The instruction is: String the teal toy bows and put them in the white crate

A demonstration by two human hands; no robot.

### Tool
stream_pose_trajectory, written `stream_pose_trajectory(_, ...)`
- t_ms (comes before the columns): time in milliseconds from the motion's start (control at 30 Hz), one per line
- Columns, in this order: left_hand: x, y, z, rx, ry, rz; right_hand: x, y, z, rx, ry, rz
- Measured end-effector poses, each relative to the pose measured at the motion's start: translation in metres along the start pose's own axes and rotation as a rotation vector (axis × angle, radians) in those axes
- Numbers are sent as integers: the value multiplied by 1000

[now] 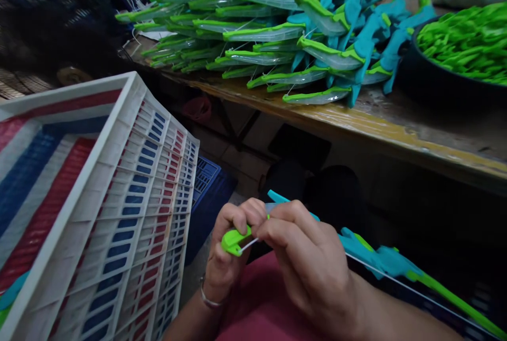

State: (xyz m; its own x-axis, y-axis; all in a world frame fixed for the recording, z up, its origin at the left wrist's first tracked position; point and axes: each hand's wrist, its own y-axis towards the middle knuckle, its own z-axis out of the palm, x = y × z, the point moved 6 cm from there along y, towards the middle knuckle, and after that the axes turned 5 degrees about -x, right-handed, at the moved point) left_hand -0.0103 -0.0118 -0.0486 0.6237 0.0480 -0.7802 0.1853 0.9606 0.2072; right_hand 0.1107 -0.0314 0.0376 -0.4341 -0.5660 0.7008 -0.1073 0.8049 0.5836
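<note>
My left hand (227,251) pinches the bright green tip (234,240) of a toy bow. My right hand (307,262) is closed on a thin white string (250,244) right at that tip. The bow's teal and green body (380,259) runs from my hands down to the lower right, with the string stretched along it. Both hands are over my lap, below the wooden bench. A bracelet sits on my left wrist.
A white plastic crate (119,182) lined with red, white and blue sacking stands at my left. A wooden bench (396,130) carries a heap of strung bows (277,29) and a dark tub of green parts (463,45). A blue crate (208,182) lies beneath.
</note>
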Motion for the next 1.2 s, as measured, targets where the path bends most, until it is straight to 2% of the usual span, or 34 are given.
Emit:
stream_pose_trajectory(200, 5, -2, -2, -7, 9, -25, 3, -1, 0, -14, -81, -59)
stream_pose_trajectory(433, 5, -4, -4, -13, 14, -66, 0, 1, 2, -20, -54, -59)
stream_pose_trajectory(633, 6, -3, 2, -15, -39, -124, 0, 1, 11, 48, -19, -107)
stream_pose_trajectory(767, 3, 6, 1, -51, -48, -151, -8, -6, 14, 33, -26, -107)
stream_pose_trajectory(900, 1, 12, -3, -121, -29, -258, -21, -12, 17, 12, -67, -46)
stream_pose_trajectory(1067, 4, 9, -1, -222, -48, -364, -31, -10, 15, -91, -28, -1)
stream_pose_trajectory(1200, 11, 4, 4, -249, -116, -396, -35, -7, 16, -95, -62, -45)
